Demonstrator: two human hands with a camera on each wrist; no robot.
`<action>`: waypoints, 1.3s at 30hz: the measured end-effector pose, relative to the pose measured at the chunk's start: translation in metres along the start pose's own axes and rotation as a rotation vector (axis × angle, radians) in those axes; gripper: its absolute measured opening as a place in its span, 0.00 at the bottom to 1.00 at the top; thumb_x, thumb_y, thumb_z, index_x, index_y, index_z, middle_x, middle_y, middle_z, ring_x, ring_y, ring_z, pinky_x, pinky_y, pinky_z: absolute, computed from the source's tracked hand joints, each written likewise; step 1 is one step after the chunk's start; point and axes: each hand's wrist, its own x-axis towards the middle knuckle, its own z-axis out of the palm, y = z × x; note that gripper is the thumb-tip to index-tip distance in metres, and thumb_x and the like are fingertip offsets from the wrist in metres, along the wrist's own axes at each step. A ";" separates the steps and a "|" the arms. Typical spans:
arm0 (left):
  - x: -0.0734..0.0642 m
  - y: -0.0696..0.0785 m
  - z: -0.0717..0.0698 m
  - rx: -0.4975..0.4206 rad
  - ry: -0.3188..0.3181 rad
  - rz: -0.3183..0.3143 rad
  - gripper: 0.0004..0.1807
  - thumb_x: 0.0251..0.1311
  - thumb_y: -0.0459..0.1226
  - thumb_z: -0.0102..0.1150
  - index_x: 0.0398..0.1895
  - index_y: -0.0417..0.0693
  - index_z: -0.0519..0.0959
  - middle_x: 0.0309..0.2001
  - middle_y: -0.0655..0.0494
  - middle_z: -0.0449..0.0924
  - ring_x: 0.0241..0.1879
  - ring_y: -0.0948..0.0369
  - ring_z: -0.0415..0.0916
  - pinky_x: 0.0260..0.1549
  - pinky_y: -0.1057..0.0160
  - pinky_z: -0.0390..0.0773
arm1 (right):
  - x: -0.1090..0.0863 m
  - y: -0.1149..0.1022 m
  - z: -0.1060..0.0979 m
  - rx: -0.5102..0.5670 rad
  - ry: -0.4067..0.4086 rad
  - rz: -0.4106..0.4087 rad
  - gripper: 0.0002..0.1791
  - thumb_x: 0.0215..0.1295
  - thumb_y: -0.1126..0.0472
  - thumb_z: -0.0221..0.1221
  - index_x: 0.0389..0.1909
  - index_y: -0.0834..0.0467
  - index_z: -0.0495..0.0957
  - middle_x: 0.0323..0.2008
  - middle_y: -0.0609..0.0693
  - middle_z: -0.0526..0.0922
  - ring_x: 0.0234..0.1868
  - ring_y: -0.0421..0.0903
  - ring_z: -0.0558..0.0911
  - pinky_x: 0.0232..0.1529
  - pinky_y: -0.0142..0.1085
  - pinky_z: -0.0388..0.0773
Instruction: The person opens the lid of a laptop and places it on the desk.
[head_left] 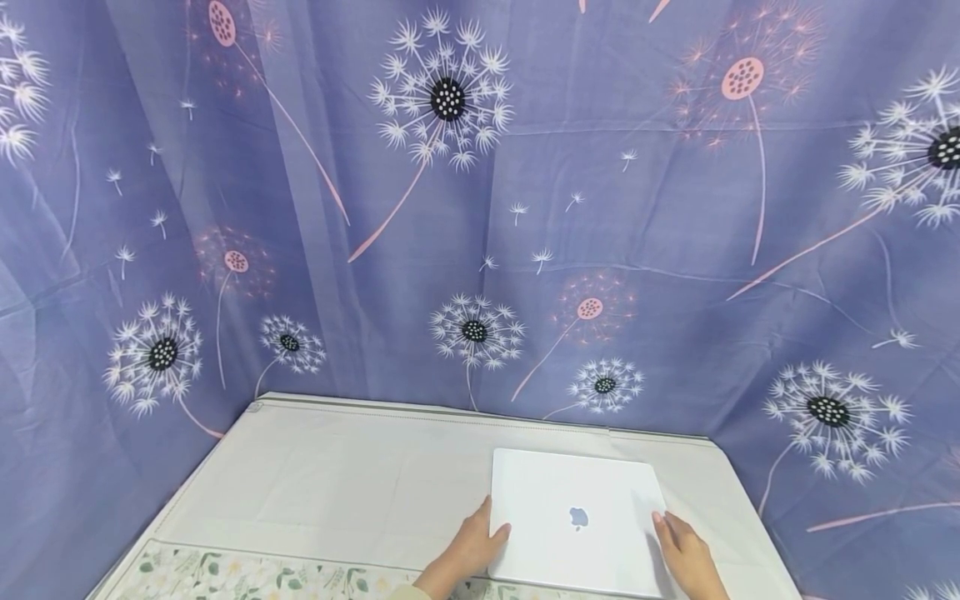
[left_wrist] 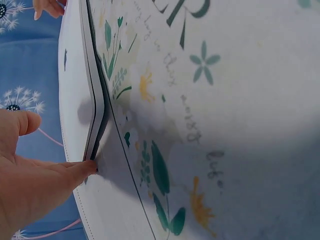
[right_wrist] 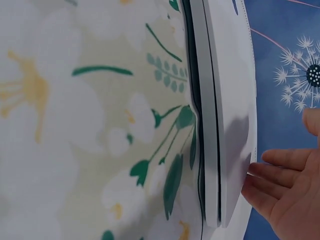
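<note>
A closed silver laptop [head_left: 577, 550] with an apple logo lies flat at the right part of the table. At its left edge is my left hand [head_left: 468, 546]; in the left wrist view the straight fingers [left_wrist: 75, 172] touch the corner of the laptop [left_wrist: 75, 80], and the thumb is held apart from the lid. My right hand [head_left: 686, 554] is at the opposite edge. In the right wrist view, its extended fingers [right_wrist: 265, 172] meet or nearly meet the side of the laptop [right_wrist: 232, 115], palm facing it. Neither hand curls round it.
A white cover [head_left: 360, 467] lies over the table. Along the near side runs a floral mat [head_left: 285, 577], partly under the laptop. Purple curtains [head_left: 600, 225] with dandelion prints hang behind the table and on both sides.
</note>
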 end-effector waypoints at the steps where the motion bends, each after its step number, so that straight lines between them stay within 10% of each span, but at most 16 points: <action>1: 0.000 -0.001 0.001 -0.002 0.000 0.003 0.36 0.67 0.40 0.52 0.66 0.20 0.55 0.66 0.25 0.58 0.67 0.35 0.57 0.63 0.36 0.59 | 0.000 0.001 0.000 0.004 0.001 0.004 0.41 0.77 0.43 0.32 0.58 0.84 0.60 0.57 0.80 0.66 0.60 0.75 0.65 0.61 0.64 0.63; 39: 0.000 -0.010 -0.008 -0.006 0.060 -0.050 0.35 0.66 0.40 0.53 0.67 0.23 0.57 0.67 0.28 0.59 0.67 0.37 0.57 0.64 0.37 0.59 | -0.005 -0.022 0.013 0.120 0.057 0.121 0.45 0.75 0.37 0.29 0.60 0.80 0.63 0.57 0.77 0.68 0.60 0.73 0.66 0.62 0.63 0.63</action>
